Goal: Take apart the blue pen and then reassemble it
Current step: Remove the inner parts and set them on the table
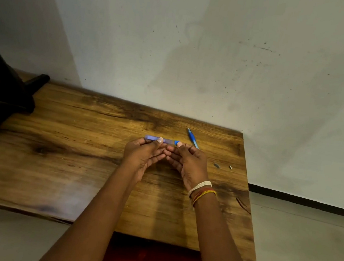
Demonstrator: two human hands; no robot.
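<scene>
A translucent blue pen barrel [166, 140] is held level above the wooden table [79, 141], lying left to right. My left hand [142, 155] pinches its left part with thumb and fingers. My right hand [186, 162] pinches the bright blue end piece [176, 142] at the barrel's right end. A second blue pen part with a pointed tip [192, 138] lies on the table just beyond my right hand. Two small loose pieces rest to the right: a dark one [216, 165] and a tiny pale one [230, 167].
The table stands against a pale wall [217, 60], with its right edge [247, 192] close to the small parts. A black stand [3, 98] occupies the table's far left. Thread bands [201, 190] circle my right wrist. Tiled floor [304, 242] lies to the right.
</scene>
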